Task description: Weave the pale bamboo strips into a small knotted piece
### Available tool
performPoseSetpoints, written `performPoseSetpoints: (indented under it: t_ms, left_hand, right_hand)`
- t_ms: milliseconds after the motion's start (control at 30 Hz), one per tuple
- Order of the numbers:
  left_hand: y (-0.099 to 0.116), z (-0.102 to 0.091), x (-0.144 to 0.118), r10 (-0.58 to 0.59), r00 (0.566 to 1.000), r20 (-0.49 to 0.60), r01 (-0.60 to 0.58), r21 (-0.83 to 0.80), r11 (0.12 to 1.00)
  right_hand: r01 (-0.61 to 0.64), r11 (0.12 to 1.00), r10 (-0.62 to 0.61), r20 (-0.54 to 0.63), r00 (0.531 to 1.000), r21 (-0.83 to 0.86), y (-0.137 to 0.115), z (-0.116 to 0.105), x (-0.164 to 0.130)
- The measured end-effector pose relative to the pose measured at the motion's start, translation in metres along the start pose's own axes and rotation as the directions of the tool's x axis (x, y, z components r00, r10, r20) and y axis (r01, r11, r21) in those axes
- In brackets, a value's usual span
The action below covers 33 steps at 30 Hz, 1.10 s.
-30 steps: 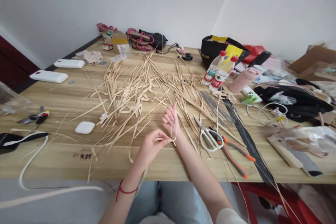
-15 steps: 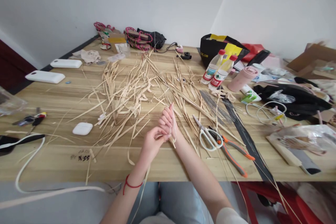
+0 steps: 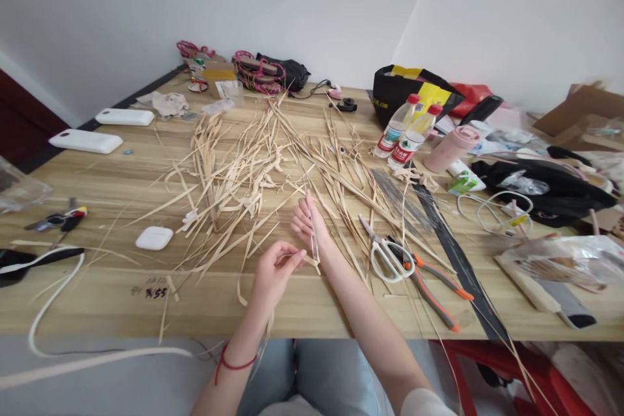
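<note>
Head view: left hand [image 3: 273,273] and right hand [image 3: 308,224] pinch a straw strip [image 3: 312,261]; I'd keep it taut, folds tight.

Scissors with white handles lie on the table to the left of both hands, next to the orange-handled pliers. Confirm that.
Not quite. The head view shows the scissors lying to the right of both hands, not the left. They do lie on the table next to the orange-handled pliers, as you said. The left hand and right hand pinch a thin straw strip.
</note>
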<state>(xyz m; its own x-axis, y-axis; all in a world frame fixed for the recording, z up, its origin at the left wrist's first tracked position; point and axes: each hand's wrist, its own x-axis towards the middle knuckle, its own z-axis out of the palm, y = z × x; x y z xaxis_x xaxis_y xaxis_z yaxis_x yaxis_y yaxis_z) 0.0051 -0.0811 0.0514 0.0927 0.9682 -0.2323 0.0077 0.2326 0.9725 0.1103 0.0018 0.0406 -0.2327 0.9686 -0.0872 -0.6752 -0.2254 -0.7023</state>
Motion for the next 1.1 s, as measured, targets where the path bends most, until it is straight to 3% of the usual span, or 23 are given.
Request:
performPoseSetpoints:
  t_ms: [100,233,467,700,967,1100]
  left_hand:
    - [0.004,-0.015,-0.014,0.053,0.997,0.051,-0.058,0.103,0.993]
    - [0.005,-0.027,-0.031,0.023,0.991,0.13,-0.062,0.304,0.951]
    - [-0.003,-0.014,-0.037,0.118,0.992,0.051,-0.127,0.522,0.843]
    - [-0.013,0.0,-0.039,0.217,0.973,-0.077,-0.105,0.69,0.716]
    - [-0.017,0.005,-0.03,0.268,0.96,-0.08,-0.129,0.723,0.679]
    - [-0.017,0.002,-0.031,0.234,0.97,-0.067,-0.13,0.67,0.73]
  right_hand:
    - [0.024,0.991,-0.026,-0.011,1.0,-0.131,0.001,0.003,0.002]
    - [0.083,0.969,-0.09,-0.019,0.996,-0.231,0.01,0.0,0.005]
    - [0.058,0.867,-0.121,-0.097,0.988,-0.494,0.025,-0.004,0.012]
    - [0.105,0.718,-0.232,-0.094,0.968,-0.688,0.031,-0.015,0.018]
    - [0.088,0.614,-0.272,-0.106,0.957,-0.784,0.034,-0.017,0.017]
    - [0.09,0.567,-0.297,-0.101,0.949,-0.819,0.03,-0.014,0.014]
